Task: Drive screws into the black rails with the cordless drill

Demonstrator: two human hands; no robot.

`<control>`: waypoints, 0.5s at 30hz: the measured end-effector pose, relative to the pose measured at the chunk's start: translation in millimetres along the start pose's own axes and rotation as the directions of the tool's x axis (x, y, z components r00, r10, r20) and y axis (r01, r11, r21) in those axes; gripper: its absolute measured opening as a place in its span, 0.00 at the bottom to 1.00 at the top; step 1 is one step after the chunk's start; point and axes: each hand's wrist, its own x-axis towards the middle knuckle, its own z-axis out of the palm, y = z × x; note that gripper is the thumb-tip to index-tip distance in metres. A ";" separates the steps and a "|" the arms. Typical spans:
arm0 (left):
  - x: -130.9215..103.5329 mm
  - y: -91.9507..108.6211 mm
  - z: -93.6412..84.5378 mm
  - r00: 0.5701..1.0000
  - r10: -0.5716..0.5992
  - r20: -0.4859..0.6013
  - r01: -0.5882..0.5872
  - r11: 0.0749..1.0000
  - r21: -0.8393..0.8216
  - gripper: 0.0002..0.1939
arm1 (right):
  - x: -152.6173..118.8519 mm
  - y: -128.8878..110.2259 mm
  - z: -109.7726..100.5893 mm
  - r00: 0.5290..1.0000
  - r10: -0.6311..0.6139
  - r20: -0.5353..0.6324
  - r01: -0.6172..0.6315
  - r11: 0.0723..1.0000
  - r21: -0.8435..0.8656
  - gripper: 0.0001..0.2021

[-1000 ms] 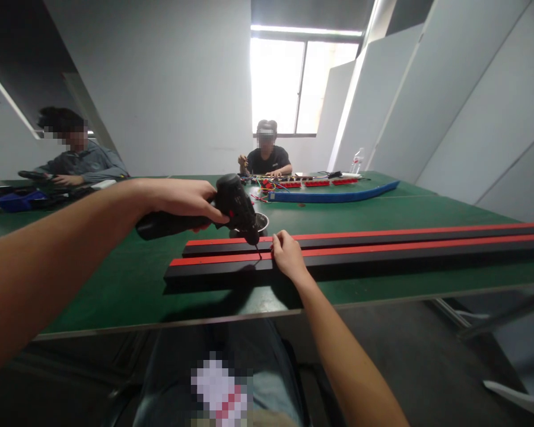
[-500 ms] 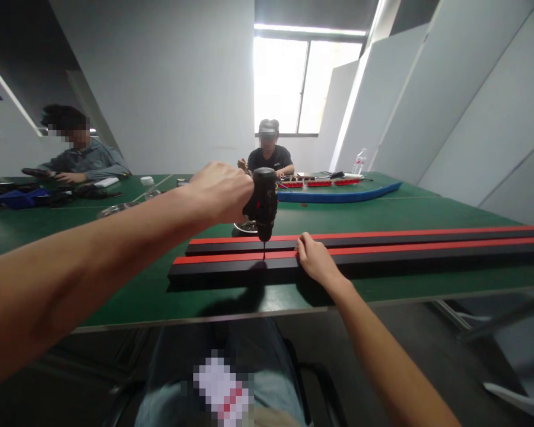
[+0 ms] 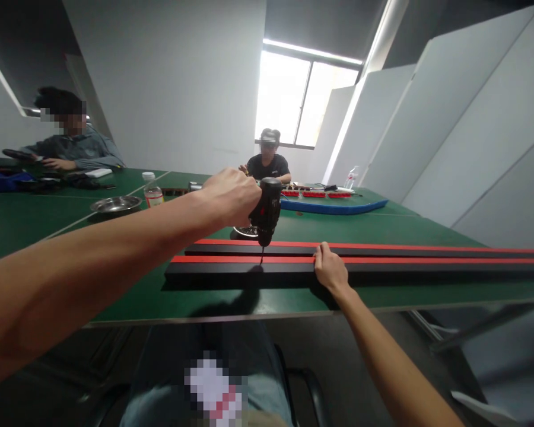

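My left hand (image 3: 234, 196) is wrapped round a black cordless screwdriver (image 3: 267, 207), held upright with its thin bit pointing down. The bit's tip meets the red strip on top of the nearer black bar (image 3: 240, 276), close to its left end. To the right of the bit, my right hand (image 3: 331, 270) grips that same bar, its fingers bent over the top. A second black bar with a red strip (image 3: 382, 248) lies parallel just behind. Partly covered by the screwdriver is a small dish of dark bits, likely screws (image 3: 245, 230).
A steel bowl (image 3: 115, 204) and a bottle (image 3: 153, 193) stand left on the green table (image 3: 129, 302). Beyond the bars lie a long blue strip (image 3: 333, 207) and red pieces (image 3: 314, 194). One person sits opposite, another at the far left.
My right hand has slid right along the nearer bar. The screwdriver stays at about the same place on the red strip. The head view has shifted and tilted slightly.
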 end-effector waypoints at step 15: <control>-75.3 -107.1 -36.1 0.949 -0.272 0.160 0.253 0.959 0.132 0.24 | -28.8 -131.5 19.9 0.992 -0.127 0.022 0.123 0.986 0.115 0.16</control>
